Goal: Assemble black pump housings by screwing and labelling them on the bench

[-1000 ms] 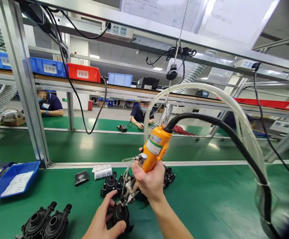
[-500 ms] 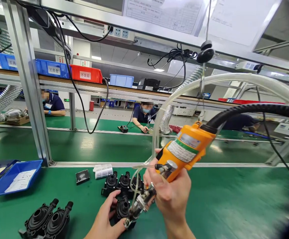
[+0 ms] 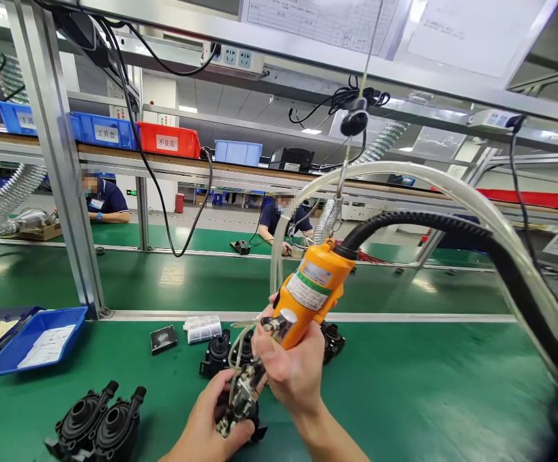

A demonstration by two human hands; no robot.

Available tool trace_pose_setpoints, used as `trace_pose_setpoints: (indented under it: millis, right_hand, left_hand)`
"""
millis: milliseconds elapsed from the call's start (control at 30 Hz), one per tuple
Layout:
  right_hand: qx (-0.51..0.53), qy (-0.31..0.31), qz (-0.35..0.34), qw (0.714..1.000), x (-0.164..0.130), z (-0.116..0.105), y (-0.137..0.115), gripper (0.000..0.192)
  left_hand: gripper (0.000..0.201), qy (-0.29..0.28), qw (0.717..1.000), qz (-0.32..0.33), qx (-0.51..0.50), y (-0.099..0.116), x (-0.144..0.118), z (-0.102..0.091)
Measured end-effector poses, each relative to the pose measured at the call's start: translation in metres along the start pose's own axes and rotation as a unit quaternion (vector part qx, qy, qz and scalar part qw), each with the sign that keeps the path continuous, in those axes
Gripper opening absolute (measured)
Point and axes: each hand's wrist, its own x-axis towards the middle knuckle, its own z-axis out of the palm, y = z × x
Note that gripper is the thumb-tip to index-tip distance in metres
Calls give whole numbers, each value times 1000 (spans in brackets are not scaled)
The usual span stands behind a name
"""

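My right hand [image 3: 291, 369] is wrapped round an orange electric screwdriver [image 3: 315, 282], which is tilted down to the left. A black corrugated cable and a clear hose [image 3: 399, 170] run from it. Its metal nose [image 3: 243, 394] lies in front of a black pump housing [image 3: 258, 433], hiding most of it; whether the tip touches it, I cannot tell. Around that housing, thumb and fingers of my left hand [image 3: 204, 420] are closed. Just behind stand several similar black pump housings [image 3: 217, 353], partly hidden by my right hand and the tool.
Two more black housings [image 3: 115, 423] sit at the front left. A blue tray [image 3: 74, 321] with papers stands at the left, near a small black box [image 3: 163, 340] and a white plastic case [image 3: 202, 328]. A metal post [image 3: 58, 167] rises at left. Co-workers [image 3: 281, 221] sit beyond.
My right hand has moved the screwdriver left and slightly down, bringing its nose across the held housing. The hanging cable and hose swung along. My left hand keeps its hold.
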Motion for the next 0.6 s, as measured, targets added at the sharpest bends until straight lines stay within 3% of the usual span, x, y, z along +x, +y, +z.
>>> trace_pose_setpoints:
  millis: [167,367,600]
  right_hand:
    - [-14,-2,-31,999,-13,10,13,41]
    - [-42,-31,-8,999,-6,17,0,37]
    - [26,22,31,999,10,-8,-3,55]
  left_hand:
    - [75,6,1000,17,-17,3,-2,1]
    - [69,-10,999,30,-14,19,0,1]
    - [103,-10,999,-28,38,8,0,-1]
